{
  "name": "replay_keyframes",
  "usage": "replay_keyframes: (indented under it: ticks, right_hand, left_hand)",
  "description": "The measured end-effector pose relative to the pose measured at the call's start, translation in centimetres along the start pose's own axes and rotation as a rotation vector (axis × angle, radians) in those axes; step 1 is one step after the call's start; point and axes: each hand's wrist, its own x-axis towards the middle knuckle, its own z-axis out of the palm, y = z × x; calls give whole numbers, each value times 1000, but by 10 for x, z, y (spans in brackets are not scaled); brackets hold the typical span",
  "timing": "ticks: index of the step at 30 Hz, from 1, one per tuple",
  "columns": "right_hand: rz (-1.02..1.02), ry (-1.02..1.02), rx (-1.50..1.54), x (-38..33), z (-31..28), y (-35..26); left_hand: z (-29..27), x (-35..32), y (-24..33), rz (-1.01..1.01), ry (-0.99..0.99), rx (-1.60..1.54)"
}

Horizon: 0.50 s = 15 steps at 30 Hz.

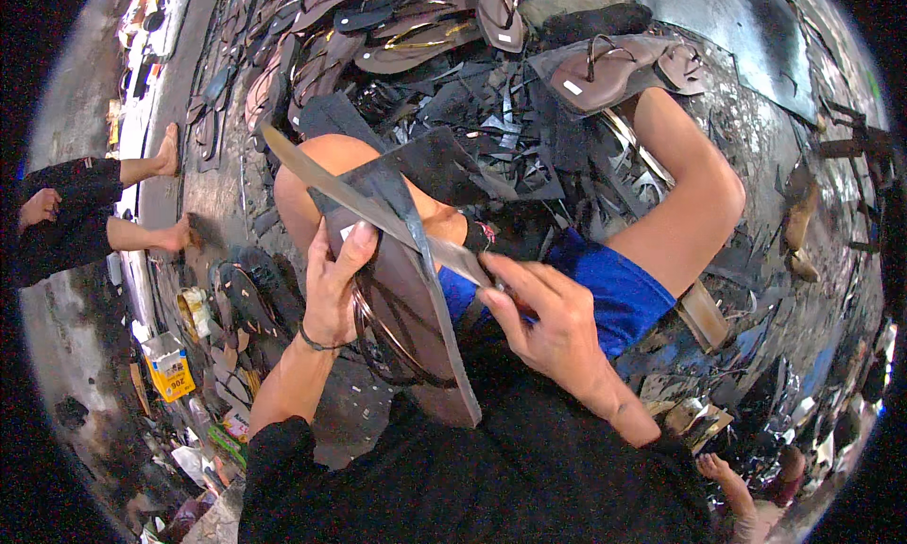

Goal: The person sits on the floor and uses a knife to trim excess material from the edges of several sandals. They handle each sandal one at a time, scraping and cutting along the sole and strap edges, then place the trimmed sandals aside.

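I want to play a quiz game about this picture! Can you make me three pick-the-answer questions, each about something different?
1. Where is the long knife blade?
A. Lying across the sandal sole
B. On the floor
C. In a box

2. What colour are the person's shorts?
A. Yellow
B. Blue
C. White

3. What is the left hand doing?
A. Hanging free
B. Waving
C. Gripping the sandal sole

Answers: 1 A, the blade rests over the sole, its handle end at the right hand. 2 B, the cloth on the thigh is blue. 3 C, its fingers curl over the sole's edge.
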Motion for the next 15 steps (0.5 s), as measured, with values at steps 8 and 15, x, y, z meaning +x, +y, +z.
replay_keyframes:
  ticks: [8,15]
  right_hand:
    - [223,-86,240,60,-16,-5]
    - [50,-248,-14,-47,-56,28]
  left_hand:
    - [-1,1,32,123,-133,91]
    - [-34,-10,28,25,-212,267]
